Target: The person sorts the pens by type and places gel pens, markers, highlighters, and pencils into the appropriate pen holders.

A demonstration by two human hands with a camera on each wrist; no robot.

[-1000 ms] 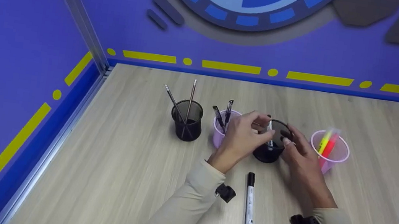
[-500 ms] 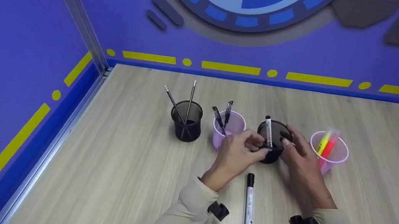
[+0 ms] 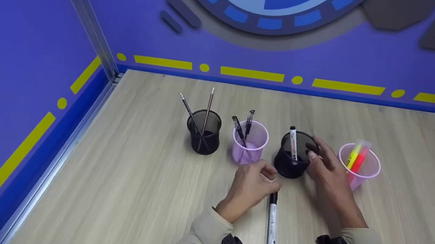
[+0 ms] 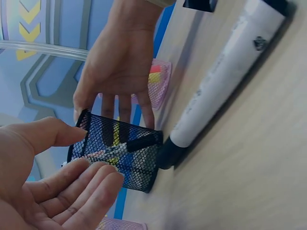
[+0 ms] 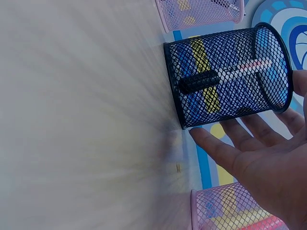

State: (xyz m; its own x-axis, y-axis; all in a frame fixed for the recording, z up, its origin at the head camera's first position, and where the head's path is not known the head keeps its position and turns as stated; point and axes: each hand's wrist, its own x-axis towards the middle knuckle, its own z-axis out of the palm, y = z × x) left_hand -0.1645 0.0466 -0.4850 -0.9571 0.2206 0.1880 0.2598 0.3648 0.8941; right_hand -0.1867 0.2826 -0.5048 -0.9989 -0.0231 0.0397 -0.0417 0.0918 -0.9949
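My right hand (image 3: 332, 177) steadies a black mesh pen holder (image 3: 287, 169), its thumb at the rim and its fingers along the right side. Inside leans a whiteboard marker (image 3: 293, 142); the right wrist view shows its black cap (image 5: 199, 82) down at the bottom. My left hand (image 3: 248, 190) hovers in front of the holder with nothing in it, fingers loosely bent and thumb apart in the left wrist view. Just below its fingertips, a second whiteboard marker (image 3: 272, 226) lies on the table, black cap pointing away from me.
To the left stand a pink mesh holder (image 3: 253, 156) with two black pens and a black mesh holder (image 3: 208, 146) with two pencils. At right, a pink mesh holder (image 3: 371, 171) contains yellow and red highlighters (image 3: 358, 157). A blue wall (image 3: 251, 55) closes the table's back.
My left hand has drawn away from the black holder's rim, back toward me, leaving a marker inside. The right hand stays at the holder.
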